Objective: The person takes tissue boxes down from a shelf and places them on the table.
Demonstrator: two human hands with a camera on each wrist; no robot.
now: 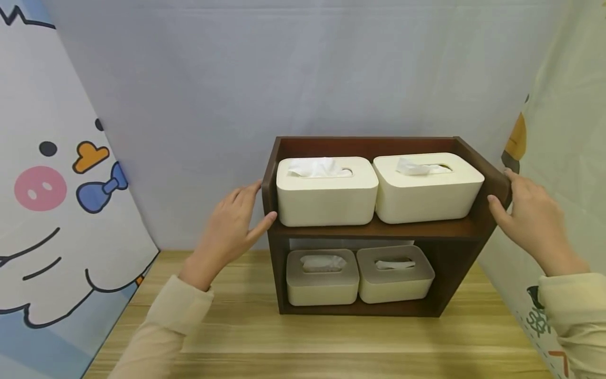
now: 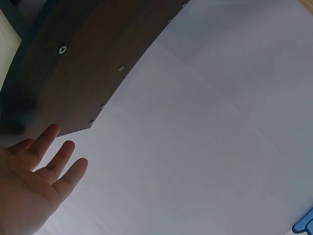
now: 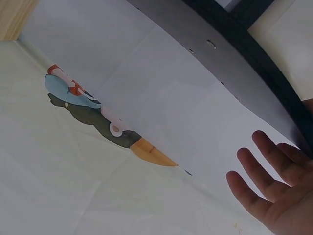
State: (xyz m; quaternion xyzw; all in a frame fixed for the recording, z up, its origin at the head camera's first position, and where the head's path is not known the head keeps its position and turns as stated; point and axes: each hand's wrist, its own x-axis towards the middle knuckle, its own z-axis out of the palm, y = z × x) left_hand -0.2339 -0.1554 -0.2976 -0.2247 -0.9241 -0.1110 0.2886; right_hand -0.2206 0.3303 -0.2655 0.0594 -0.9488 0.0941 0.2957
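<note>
A dark brown two-tier wooden shelf (image 1: pixel 331 232) stands on the table in the head view. Its upper tier carries two cream tissue boxes (image 1: pixel 326 204) with white tissue poking out, the right one set at a slight angle. Two more boxes (image 1: pixel 322 290) sit in the lower tier, their lids greyish. My left hand (image 1: pixel 229 221) is at the upper left side panel (image 2: pixel 83 63), thumb near the front edge, fingers spread. On the opposite side, my right hand (image 1: pixel 532 218) is at the upper right corner, its fingers (image 3: pixel 264 181) loosely extended beside the panel. Firm contact is hard to judge.
The light wood table (image 1: pixel 236 337) extends in front of the shelf. Behind hangs a pale cloth wall (image 1: pixel 284 68). Cartoon-printed cloths flank the table, a white bird figure (image 1: pixel 71 237) at left and a pale sheet (image 1: pixel 568 158) close to the right hand.
</note>
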